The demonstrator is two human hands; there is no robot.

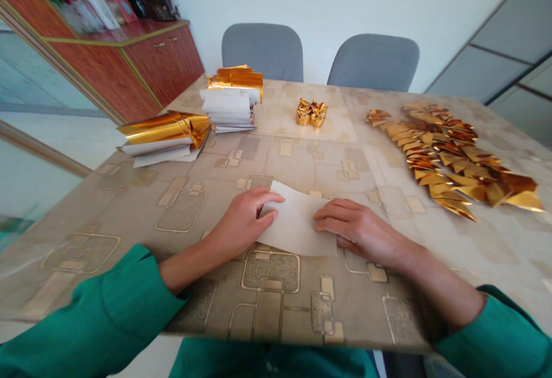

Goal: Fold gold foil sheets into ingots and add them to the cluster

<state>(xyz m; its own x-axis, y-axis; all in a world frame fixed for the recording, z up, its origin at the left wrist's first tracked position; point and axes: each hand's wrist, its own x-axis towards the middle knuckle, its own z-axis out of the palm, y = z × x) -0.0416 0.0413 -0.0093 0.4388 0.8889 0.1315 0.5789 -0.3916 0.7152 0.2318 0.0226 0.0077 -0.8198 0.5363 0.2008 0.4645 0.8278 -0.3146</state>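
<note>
A sheet of paper point(297, 222), its pale side up, is held between my two hands just above or on the tabletop near the front edge. It bows slightly. My left hand point(248, 214) grips its left edge, thumb and index finger on the upper face and the other fingers hidden underneath. On the right edge, my right hand point(360, 228) has its fingers lying over the sheet, with the thumb mostly out of sight. Both hands are closed on the paper.
A patterned cloth point(185, 211) covers the table. Back left stand a stack of gold-and-white sheets point(228, 110) and a looser pile point(164, 136). Two gold folded pieces point(311, 113) sit mid-back; rows of gold folded papers point(444, 159) lie right. Grey chairs point(263, 50) stand behind.
</note>
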